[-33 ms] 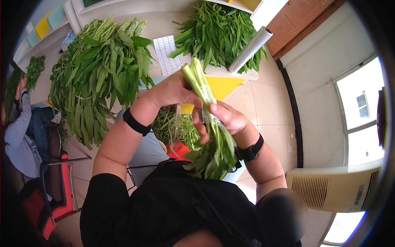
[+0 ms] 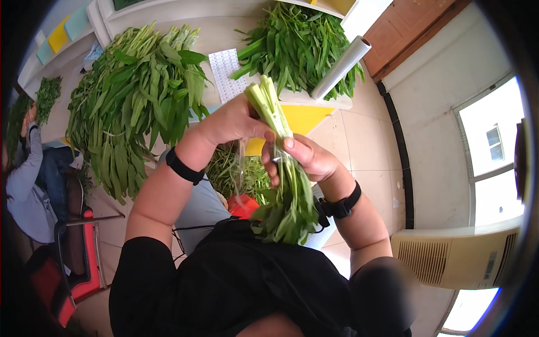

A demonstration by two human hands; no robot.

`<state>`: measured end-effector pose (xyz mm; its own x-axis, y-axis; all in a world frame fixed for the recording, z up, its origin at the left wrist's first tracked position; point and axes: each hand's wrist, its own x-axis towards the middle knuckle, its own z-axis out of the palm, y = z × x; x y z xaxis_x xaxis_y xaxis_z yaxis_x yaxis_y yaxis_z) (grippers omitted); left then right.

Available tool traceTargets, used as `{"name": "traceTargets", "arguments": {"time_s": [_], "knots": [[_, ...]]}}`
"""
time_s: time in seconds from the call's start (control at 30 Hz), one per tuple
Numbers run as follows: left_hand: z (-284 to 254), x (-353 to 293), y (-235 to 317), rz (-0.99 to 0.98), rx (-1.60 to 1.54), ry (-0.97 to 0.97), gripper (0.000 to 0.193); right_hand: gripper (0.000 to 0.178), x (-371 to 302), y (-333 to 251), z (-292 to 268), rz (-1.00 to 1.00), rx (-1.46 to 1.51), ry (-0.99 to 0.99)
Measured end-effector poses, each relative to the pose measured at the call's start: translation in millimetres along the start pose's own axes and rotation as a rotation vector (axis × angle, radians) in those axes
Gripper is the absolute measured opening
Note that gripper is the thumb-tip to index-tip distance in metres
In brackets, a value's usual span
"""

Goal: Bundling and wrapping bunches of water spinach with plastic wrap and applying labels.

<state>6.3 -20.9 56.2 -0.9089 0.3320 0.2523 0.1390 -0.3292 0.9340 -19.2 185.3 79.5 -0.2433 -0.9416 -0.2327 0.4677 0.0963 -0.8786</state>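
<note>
Both hands hold a bunch of water spinach (image 2: 293,194) in front of my chest, its cut pale stems up and its leaves hanging down. My left hand (image 2: 242,119) is closed on the stems from the left, with fingers partly hidden behind them. My right hand (image 2: 309,159) grips the bunch just lower, thumb pressed across the front of the stems. Shiny clear film shows on the bunch around the right thumb. A strip of clear film (image 2: 240,168) dangles below my left hand.
Large heaps of leafy greens lie on the table, one at left (image 2: 140,90), one at right (image 2: 300,45). A film roll (image 2: 342,67) leans against the right heap, and a sticker sheet (image 2: 227,73) lies between them. More greens (image 2: 255,177) sit below. At far left works another person (image 2: 28,174).
Both hands and the bunch have shifted slightly left, and the bunch hangs a bit straighter. The grip looks the same.
</note>
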Motion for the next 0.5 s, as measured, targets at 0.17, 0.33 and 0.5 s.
{"name": "traceTargets", "arguments": {"time_s": [0.17, 0.33, 0.5], "knots": [[2, 3, 17, 0.024, 0.297, 0.071, 0.036, 0.049, 4, -7, -9, -0.145, -0.331, 0.176], [9, 7, 17, -0.029, 0.410, 0.187, 0.031, 0.043, 6, 7, -6, -0.306, -0.987, 0.582], [11, 14, 16, 0.000, 0.457, 0.137, 0.035, 0.046, 2, 14, -14, -0.390, -0.989, 0.640]]}}
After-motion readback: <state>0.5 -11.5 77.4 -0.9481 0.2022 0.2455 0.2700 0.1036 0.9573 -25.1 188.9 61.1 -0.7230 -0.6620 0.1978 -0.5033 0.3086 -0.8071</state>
